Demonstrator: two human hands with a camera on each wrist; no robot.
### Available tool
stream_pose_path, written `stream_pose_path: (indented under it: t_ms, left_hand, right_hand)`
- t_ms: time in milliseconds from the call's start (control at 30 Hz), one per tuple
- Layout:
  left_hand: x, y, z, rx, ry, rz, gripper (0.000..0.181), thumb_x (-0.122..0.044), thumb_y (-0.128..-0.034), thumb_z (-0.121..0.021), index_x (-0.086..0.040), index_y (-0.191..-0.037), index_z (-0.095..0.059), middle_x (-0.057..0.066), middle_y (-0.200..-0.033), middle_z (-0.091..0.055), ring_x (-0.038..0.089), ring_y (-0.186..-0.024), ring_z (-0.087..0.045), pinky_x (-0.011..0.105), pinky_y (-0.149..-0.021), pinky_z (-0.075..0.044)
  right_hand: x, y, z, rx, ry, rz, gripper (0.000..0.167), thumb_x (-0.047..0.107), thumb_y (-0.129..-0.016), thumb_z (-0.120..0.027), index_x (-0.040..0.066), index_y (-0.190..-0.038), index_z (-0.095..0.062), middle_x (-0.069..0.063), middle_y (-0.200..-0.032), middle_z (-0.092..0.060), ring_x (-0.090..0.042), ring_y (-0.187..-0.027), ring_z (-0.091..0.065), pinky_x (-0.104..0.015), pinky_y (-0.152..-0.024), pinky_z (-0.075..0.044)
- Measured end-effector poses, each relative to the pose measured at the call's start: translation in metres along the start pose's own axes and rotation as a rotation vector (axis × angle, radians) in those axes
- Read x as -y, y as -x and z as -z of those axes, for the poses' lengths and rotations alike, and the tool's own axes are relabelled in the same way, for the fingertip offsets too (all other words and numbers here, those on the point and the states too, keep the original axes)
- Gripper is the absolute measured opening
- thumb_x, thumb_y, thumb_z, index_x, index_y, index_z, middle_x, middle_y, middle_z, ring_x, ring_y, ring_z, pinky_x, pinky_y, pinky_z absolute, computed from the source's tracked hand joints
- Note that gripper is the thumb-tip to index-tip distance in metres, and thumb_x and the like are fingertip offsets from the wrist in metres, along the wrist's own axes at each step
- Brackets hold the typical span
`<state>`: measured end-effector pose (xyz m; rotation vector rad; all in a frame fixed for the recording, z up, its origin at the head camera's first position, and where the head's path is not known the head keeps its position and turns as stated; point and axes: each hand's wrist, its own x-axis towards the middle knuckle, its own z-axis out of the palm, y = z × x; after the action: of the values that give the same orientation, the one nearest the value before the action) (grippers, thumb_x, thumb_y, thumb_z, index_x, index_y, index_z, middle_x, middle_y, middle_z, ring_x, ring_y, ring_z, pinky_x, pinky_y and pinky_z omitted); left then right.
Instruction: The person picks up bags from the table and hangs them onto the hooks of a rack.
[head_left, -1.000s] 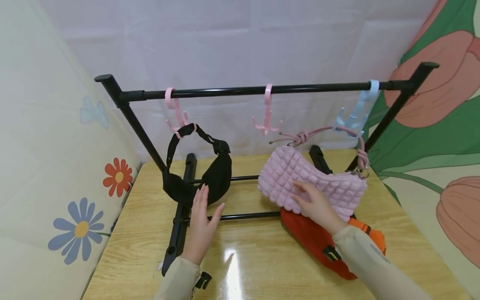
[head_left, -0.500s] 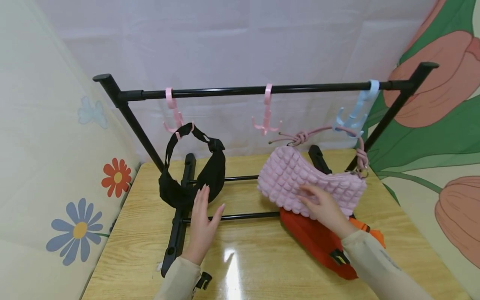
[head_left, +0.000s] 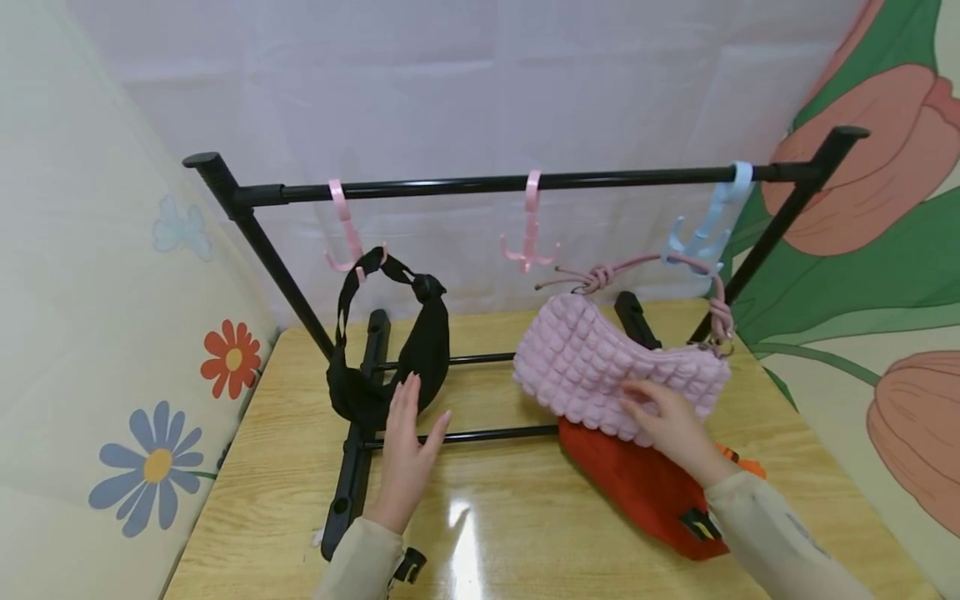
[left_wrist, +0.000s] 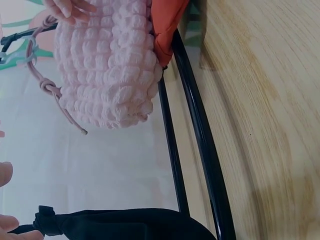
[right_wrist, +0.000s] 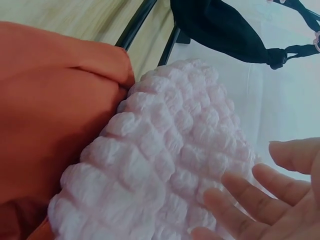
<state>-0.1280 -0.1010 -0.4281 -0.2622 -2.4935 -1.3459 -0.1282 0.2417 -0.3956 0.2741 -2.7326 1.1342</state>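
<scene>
A black shoulder bag [head_left: 429, 350] hangs by its strap from the left pink hook [head_left: 349, 237]. In front of it in the head view is my left hand [head_left: 405, 462], fingers straight and holding nothing; I cannot tell whether it touches the bag. On the right, a pink puffy quilted bag [head_left: 573, 358] hangs by its knotted cord from the blue hook [head_left: 701, 233]. My right hand [head_left: 671, 425], fingers relaxed, is before this bag and grips nothing. The right wrist view shows its fingertips [right_wrist: 215, 200] close to the quilted surface; contact is unclear.
A black rack [head_left: 450, 185] with a top bar and two lower bars stands on the wooden table [head_left: 480, 517]. Its middle pink hook [head_left: 530, 233] bears no bag. A red-orange bag [head_left: 637, 483] lies under the pink bag. Flowered cloth [head_left: 855, 275] borders the right side.
My right hand has moved to the right across the pink bag. The black bag has swung slightly on its hook, which has turned a little. My left hand has stayed nearly still.
</scene>
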Motion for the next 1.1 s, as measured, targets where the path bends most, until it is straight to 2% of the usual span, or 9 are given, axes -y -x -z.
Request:
stream_pose_path:
  t_ms: [200,300,533,667,733,933,1100]
  left_hand:
    - [0.000,0.001,-0.001,-0.005,0.002,-0.018,0.065,-0.023,-0.0974,-0.061,0.001,-0.150,-0.031,0.019,-0.155,-0.027,0.039,-0.144,-0.016,0.062,-0.110,-0.019]
    - [0.001,0.001,-0.001,-0.010,0.006,-0.022,0.065,-0.022,-0.0970,-0.062,0.002,-0.149,-0.031,0.019,-0.155,-0.027,0.039,-0.144,-0.017,0.063,-0.109,-0.020]
    - [0.001,0.001,-0.001,-0.006,0.010,-0.012,0.063,-0.022,-0.0976,-0.061,0.001,-0.149,-0.032,0.019,-0.155,-0.028,0.039,-0.144,-0.017,0.062,-0.110,-0.019]
    - [0.001,0.001,-0.001,-0.009,0.010,-0.011,0.064,-0.022,-0.0973,-0.061,0.002,-0.149,-0.032,0.019,-0.155,-0.027,0.040,-0.144,-0.017,0.062,-0.110,-0.019]
    - [0.001,0.001,0.000,-0.006,0.010,-0.009,0.064,-0.021,-0.0973,-0.061,0.002,-0.149,-0.031,0.018,-0.156,-0.027,0.040,-0.144,-0.016,0.062,-0.110,-0.018]
    - [0.001,0.000,0.000,-0.001,0.005,-0.005,0.064,-0.022,-0.0972,-0.061,0.002,-0.149,-0.032,0.019,-0.155,-0.027,0.040,-0.144,-0.017,0.061,-0.110,-0.019]
    - [0.002,0.000,0.000,0.003,0.006,0.002,0.064,-0.022,-0.0974,-0.061,0.002,-0.149,-0.032,0.019,-0.155,-0.027,0.040,-0.144,-0.017,0.061,-0.110,-0.018]
  right_hand:
    - [-0.007,0.005,0.003,-0.014,0.018,-0.027,0.020,0.002,-0.093,-0.062,-0.009,-0.110,-0.065,-0.021,-0.105,-0.067,-0.033,-0.094,-0.061,-0.044,-0.077,-0.049]
    - [-0.010,0.008,0.006,-0.012,0.017,-0.047,0.017,0.002,-0.093,-0.062,-0.008,-0.107,-0.066,-0.021,-0.103,-0.067,-0.032,-0.087,-0.062,-0.038,-0.069,-0.052]
    - [-0.018,0.014,0.013,-0.017,0.107,-0.042,0.008,0.000,-0.092,-0.062,-0.006,-0.093,-0.068,-0.014,-0.087,-0.067,-0.022,-0.073,-0.056,-0.033,-0.061,-0.046]
    - [-0.024,0.016,0.015,0.033,0.153,-0.060,0.008,-0.001,-0.090,-0.062,-0.007,-0.089,-0.067,-0.007,-0.075,-0.062,-0.016,-0.063,-0.048,-0.030,-0.056,-0.042]
    - [-0.028,0.017,0.016,0.059,0.173,-0.070,0.008,-0.001,-0.090,-0.062,-0.007,-0.088,-0.067,-0.007,-0.075,-0.062,-0.016,-0.064,-0.049,-0.031,-0.057,-0.043]
    - [-0.035,0.019,0.019,0.097,0.238,-0.107,0.012,0.002,-0.090,-0.063,-0.009,-0.092,-0.067,-0.021,-0.089,-0.067,-0.031,-0.080,-0.062,-0.050,-0.072,-0.050]
    - [-0.036,0.021,0.021,0.107,0.261,-0.129,0.016,0.004,-0.090,-0.062,-0.011,-0.094,-0.066,-0.023,-0.090,-0.067,-0.035,-0.082,-0.063,-0.053,-0.073,-0.050]
